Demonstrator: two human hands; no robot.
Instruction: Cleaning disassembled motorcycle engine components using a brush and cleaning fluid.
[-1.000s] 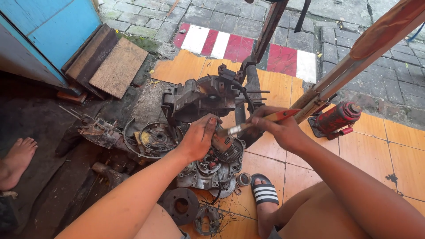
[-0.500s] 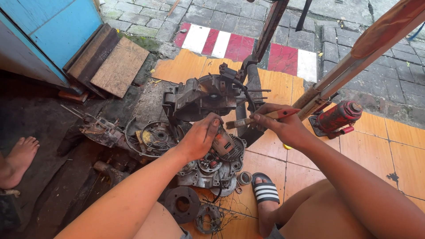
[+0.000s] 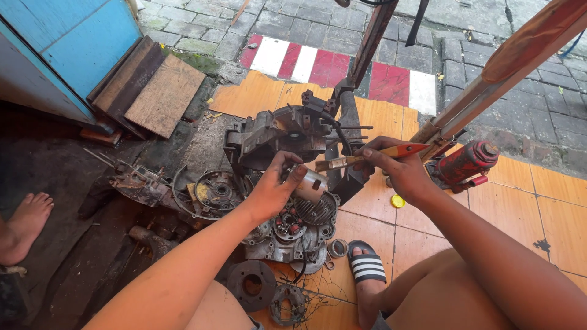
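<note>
My left hand (image 3: 272,189) grips a grey metal cylinder (image 3: 310,184) held just above a dismantled engine case (image 3: 292,229) on the floor. In my right hand (image 3: 394,168) is a paintbrush with a red and orange handle (image 3: 400,150); its bristle end (image 3: 322,165) touches the top of the cylinder. A second, darker engine block (image 3: 278,134) stands right behind my hands.
A round cover (image 3: 211,192) and greasy parts lie to the left. A dark disc (image 3: 252,284) and a coil ring (image 3: 288,302) sit by my knee. A red bottle jack (image 3: 465,162) stands right. Someone's bare foot (image 3: 24,226) is at far left; my sandalled foot (image 3: 365,269) is below.
My left hand has lifted and turned the cylinder slightly to the right. The brush has shifted along the cylinder's top.
</note>
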